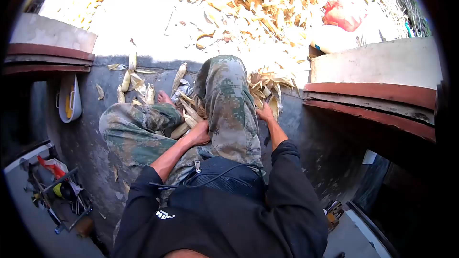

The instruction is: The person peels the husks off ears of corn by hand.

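Note:
My left hand (200, 133) reaches in beside my raised knee, and its fingers are hidden behind the camouflage trouser leg (229, 100). Unhusked corn ears (191, 113) lie just left of that hand, between my legs. On the other side of the knee, my right hand (264, 112) is closed at a pale corn husk (273, 107); its fingertips are partly covered. More loose husks (267, 82) are heaped just beyond it. Several corn ears (126, 81) rest on the dark floor ahead of my bare foot (165, 98).
A large pile of husks (272, 0) spreads over the sunlit ground, with yellow cobs (91, 7) far left. A red bag (344, 15) stands at the right. Low ledges (52, 33) flank both sides. A white tub (70, 100) holding yellow cobs is at the left.

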